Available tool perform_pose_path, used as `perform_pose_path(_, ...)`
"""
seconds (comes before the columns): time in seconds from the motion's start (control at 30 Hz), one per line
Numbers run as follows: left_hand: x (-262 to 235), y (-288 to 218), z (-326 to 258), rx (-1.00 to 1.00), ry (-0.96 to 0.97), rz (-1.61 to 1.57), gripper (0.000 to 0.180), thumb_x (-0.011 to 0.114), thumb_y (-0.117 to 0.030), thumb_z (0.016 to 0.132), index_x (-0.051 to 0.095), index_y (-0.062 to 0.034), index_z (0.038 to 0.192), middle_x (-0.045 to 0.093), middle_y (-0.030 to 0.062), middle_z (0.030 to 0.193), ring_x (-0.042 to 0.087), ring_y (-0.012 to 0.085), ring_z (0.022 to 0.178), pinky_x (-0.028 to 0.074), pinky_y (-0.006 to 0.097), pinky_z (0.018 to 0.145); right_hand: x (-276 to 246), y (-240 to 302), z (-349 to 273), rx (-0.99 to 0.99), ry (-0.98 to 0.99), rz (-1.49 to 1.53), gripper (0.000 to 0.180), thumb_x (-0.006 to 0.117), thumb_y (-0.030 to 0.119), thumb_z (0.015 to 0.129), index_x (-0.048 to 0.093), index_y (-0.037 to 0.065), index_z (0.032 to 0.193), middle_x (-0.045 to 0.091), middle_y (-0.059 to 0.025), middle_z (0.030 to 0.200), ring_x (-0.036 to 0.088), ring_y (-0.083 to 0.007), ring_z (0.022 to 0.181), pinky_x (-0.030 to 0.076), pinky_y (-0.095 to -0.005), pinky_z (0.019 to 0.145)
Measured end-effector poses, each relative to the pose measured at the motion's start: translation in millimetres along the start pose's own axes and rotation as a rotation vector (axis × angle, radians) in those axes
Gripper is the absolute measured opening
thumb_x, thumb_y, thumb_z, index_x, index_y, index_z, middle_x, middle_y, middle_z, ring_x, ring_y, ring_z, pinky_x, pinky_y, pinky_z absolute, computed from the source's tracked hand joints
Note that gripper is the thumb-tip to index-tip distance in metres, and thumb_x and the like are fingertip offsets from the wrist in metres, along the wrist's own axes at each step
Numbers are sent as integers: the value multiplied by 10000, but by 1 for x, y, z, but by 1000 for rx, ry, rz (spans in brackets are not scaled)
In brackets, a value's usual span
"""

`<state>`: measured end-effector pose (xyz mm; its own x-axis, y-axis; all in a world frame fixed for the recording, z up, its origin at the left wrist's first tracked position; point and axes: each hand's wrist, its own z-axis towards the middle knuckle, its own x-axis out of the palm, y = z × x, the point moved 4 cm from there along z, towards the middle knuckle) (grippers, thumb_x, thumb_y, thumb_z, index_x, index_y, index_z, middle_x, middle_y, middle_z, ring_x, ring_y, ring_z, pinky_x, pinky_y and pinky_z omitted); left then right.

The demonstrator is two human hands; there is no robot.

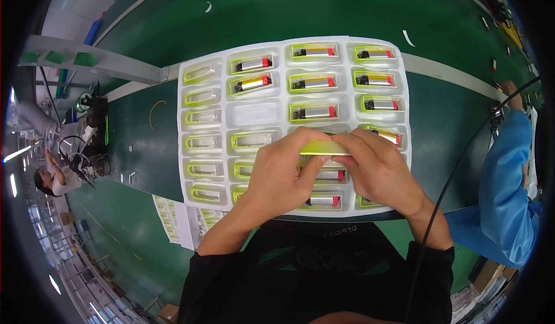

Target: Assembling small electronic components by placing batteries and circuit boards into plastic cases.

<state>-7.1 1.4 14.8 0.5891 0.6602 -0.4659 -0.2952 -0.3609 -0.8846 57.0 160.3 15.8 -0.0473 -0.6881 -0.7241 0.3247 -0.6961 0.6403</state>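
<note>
- Gripping yellow-green casing (325, 148) between both hands, raised closest to the lens above the tray, edge tipped toward the camera; can't tell contents from this angle.
- Left hand (280, 173): closed on the casing's left end, index finger along the far side, thumb at the near side.
- Right hand (378, 170): closed on the right end, fingers curled, fingertips near the left hand's.
- Below the grip: white tray (282, 69) with moulded pockets in 4 columns.
- Leftmost column: 6 clear cases (202, 143) with yellow-green rims.
- Next column: 2 battery cells (253, 65) at the far end, red-tipped, in cases; more clear cases nearer, partly behind the left hand.
- Remaining 2 columns: more red-tipped cells in cases, some hidden by the hands.
- Crossing over the right forearm: black cable (523, 88).
- Under the tray: dark green bench (136, 144).
- Beyond: 2 curved white strips (409, 38) on green surface.
- Off right: co-worker's blue sleeve (503, 173).
- Far left: another person (59, 176), seated or standing, can't tell.
</note>
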Motion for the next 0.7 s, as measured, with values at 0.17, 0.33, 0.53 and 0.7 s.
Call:
perform_pose_path(0.17,-9,-2,-1,161,-118,-25,478,753,-48,822,556,-71,1258,663,145,1140,681,273,982,552,337,789,-1,-2,2,-213,-308,-146,425,707,1,729,619,-63,1140,639,-201,1016,649,-290,771,545,-351,663)
perform_pose_path(0.33,-20,2,-4,153,4,-417,620,767,12,809,495,-12,1365,628,135,1255,609,234,1183,534,358,948,-9,-3,-2,-344,-394,-225,409,733,-3,727,641,-71,1119,646,-217,1083,649,-248,778,549,-311,640)
perform_pose_path(0.53,-27,15,1,31,-44,-741,396,680,97,852,562,42,1226,654,190,1179,631,216,1120,526,320,935,-10,-6,2,-212,-425,26,601,834,34,694,570,-48,1227,650,-186,1069,673,-286,890,571,-333,716)
perform_pose_path(0.7,-74,49,-2,-231,-285,-464,264,704,-39,882,635,44,1123,693,91,920,691,140,764,537,234,742,-36,-27,-4,-79,-382,-154,417,814,39,741,646,-10,1119,665,-155,1020,659,-262,838,549,-331,694)
